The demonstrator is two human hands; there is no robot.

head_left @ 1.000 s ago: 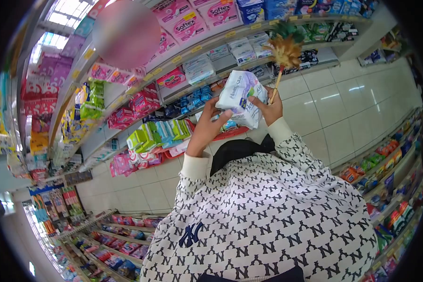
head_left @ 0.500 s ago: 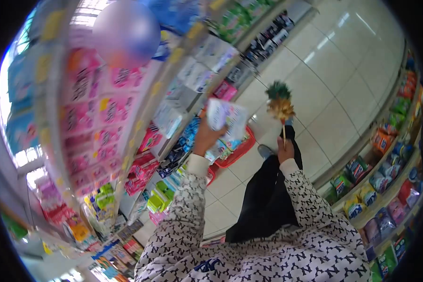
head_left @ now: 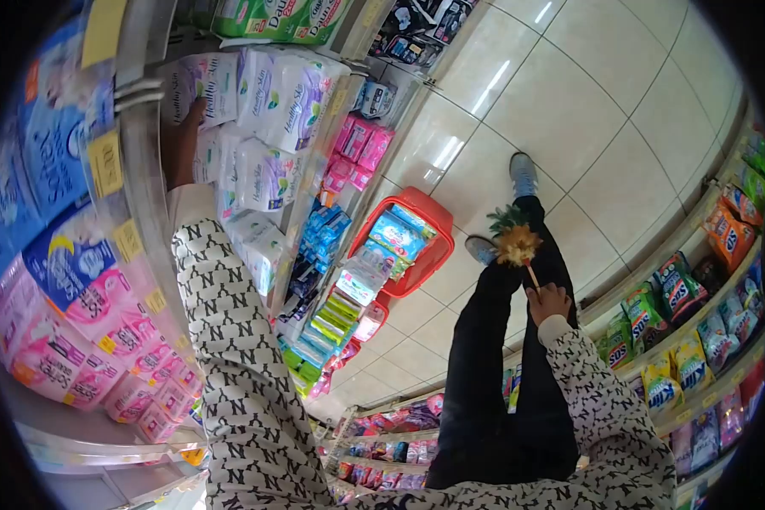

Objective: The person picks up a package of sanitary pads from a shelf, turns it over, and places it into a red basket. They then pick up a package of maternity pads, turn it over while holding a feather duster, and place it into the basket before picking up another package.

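your left hand (head_left: 181, 144) is up on the grey metal shelf (head_left: 144, 212), in among the soft white and purple plastic packs (head_left: 268, 170), stacked tight so they don't fall. i cannot tell if it grips one. your right hand (head_left: 549, 303) is closed around the brown and green feather duster (head_left: 517, 242), held low by your leg, out of the way.

Ten o'clock: left hand (head_left: 181, 146) shadowed among white-and-purple plastic packs (head_left: 268, 93), grip unreadable; stick end of brown feather duster (head_left: 518, 242) hidden inside right hand (head_left: 550, 303).
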